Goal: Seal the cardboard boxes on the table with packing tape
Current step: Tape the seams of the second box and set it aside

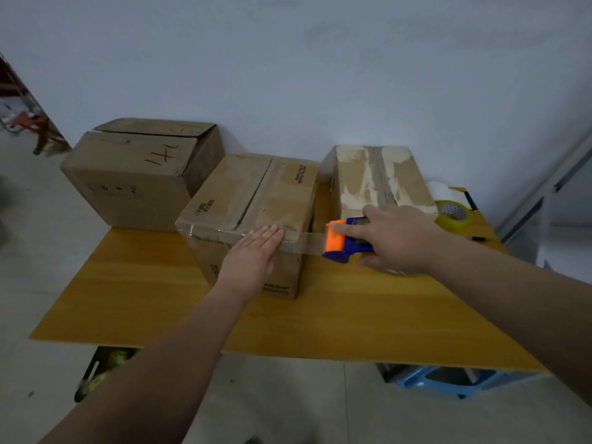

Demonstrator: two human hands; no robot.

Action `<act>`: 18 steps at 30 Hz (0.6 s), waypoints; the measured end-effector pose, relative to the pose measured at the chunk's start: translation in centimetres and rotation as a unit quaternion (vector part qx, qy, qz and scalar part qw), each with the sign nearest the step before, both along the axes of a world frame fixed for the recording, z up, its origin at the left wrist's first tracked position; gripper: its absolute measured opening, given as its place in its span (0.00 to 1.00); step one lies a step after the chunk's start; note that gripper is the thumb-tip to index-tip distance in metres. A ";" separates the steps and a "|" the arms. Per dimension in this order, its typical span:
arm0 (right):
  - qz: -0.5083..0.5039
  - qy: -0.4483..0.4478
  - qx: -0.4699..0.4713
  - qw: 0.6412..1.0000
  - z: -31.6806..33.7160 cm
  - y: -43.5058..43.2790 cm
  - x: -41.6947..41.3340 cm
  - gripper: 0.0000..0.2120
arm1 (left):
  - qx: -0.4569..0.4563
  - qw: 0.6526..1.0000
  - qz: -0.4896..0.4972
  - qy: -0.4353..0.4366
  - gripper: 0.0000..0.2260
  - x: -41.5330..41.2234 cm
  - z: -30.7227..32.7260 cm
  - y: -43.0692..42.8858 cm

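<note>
Left box (141, 174), 10 o'clock: top flap showing handwritten marks, roughly "14", remainder unclear. Middle box (253, 200), centre: printed lines appearing, too blurred for reading.

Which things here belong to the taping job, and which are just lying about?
In the job:
middle box, pressed by left hand
tape strip
dispenser, held by right hand
left box
right box

Lying about:
spare roll
blue plastic object
</note>
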State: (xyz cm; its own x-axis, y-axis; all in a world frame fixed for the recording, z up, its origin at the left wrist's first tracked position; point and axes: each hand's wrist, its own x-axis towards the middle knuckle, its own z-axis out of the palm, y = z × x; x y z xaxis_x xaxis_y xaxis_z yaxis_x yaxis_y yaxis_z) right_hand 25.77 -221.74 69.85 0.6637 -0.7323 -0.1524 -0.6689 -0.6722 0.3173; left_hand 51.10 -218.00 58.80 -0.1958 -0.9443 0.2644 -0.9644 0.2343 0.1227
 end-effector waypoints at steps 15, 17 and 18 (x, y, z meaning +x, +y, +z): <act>0.007 -0.024 -0.024 0.999 -3.3 1.8 -4.8 0.34 | 0.075 0.987 0.061 -0.130 0.26 -2.1 1.1 0.0; -0.013 -0.030 -0.014 0.999 -3.6 1.8 -4.9 0.34 | 0.074 0.987 0.062 -0.127 0.25 -2.1 1.1 -0.1; -0.020 -0.033 -0.010 0.999 -3.7 1.8 -4.8 0.34 | 0.073 0.988 0.060 -0.123 0.25 -2.1 1.1 -0.1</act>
State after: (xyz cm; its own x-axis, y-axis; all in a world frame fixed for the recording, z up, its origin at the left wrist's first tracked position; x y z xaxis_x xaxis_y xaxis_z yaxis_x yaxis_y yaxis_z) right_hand 20.97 -219.92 66.14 0.6415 -0.7613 -0.0944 -0.7152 -0.6380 0.2855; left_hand 49.00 -218.06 59.86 -0.1214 -0.9891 0.0830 -0.9890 0.1134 -0.0949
